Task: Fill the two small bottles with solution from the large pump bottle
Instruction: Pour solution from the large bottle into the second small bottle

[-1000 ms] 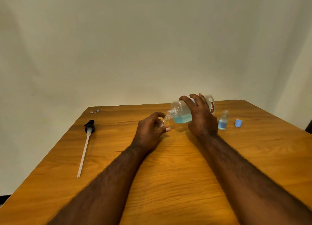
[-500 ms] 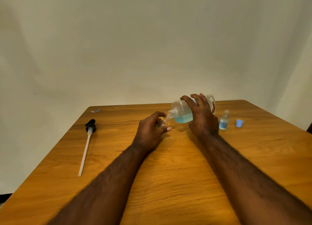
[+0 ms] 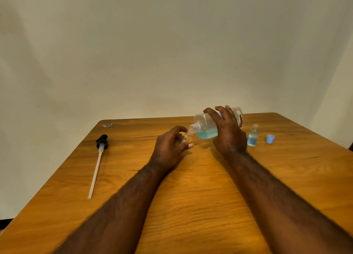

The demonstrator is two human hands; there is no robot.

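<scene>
Wooden table (image 3: 191, 206) fills the lower half of the frame, with a plain pale wall (image 3: 172, 53) behind. Right of centre, our right hand (image 3: 228, 133) wraps its fingers over the large bottle (image 3: 205, 126). It lies nearly on its side, long axis running upper right to lower left, open threaded neck pointing down-left. Blue solution pools along its lower side. Red printing (image 3: 240, 120) near its base is too blurred for us to read, and the hand hides most of the label. Our left hand (image 3: 169, 148) curls fingers and thumb round a small clear bottle (image 3: 186, 137) at the neck's mouth; we see little of it. A second small bottle (image 3: 252, 136) stands upright at right, holding blue liquid, with a blue cap (image 3: 270, 139) beside it. At left lies the black pump head (image 3: 102, 142), its tube pointing toward the lower left
</scene>
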